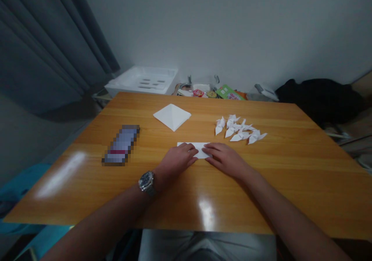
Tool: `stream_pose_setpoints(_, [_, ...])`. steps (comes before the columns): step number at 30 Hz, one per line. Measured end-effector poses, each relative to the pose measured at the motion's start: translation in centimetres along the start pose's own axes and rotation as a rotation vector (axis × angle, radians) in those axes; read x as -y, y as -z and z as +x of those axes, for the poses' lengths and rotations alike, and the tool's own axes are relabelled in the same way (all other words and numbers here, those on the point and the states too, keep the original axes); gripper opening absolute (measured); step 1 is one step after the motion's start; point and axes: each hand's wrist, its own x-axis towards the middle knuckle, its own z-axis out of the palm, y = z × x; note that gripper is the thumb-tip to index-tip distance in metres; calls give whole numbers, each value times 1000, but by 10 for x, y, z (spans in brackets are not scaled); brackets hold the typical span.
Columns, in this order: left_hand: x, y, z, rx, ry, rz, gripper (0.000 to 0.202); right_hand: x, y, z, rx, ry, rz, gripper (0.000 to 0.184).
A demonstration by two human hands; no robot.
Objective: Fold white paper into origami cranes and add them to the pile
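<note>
A folded rectangle of white paper [202, 153] lies on the wooden table in front of me. My left hand [181, 155] holds its left end, with the fingers over the far part and the thumb near the close edge. At the right end my right hand [222, 155] holds the same paper in a like way. Between my fingertips a short stretch of the paper shows. Beyond the left hand rests a white paper [172, 117] in a diamond shape with a crease down its middle. Several small folded paper cranes [240, 129] sit in a cluster beyond the right hand.
A blurred-out phone [122, 144] lies at the left of the table [180, 199]. Behind the far edge are a white plastic tray [145, 78], a green packet [229, 92] and other small items. A dark cloth heap [319, 98] is at the back right.
</note>
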Motion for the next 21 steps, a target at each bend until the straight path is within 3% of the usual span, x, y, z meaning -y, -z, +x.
stream_pose_setpoints(10, [-3,-2,0,-5,-6,-25,26,-9,9,-3,7,-53,140,39])
stream_pose_setpoints(16, [0,-5,-1,3,-57,-17,26,-9,13,-4,14,-19,82,24])
stream_pose_setpoints(21, [-5,-8,2,-11,-19,8,26,-9,13,-3,10,32,77,21])
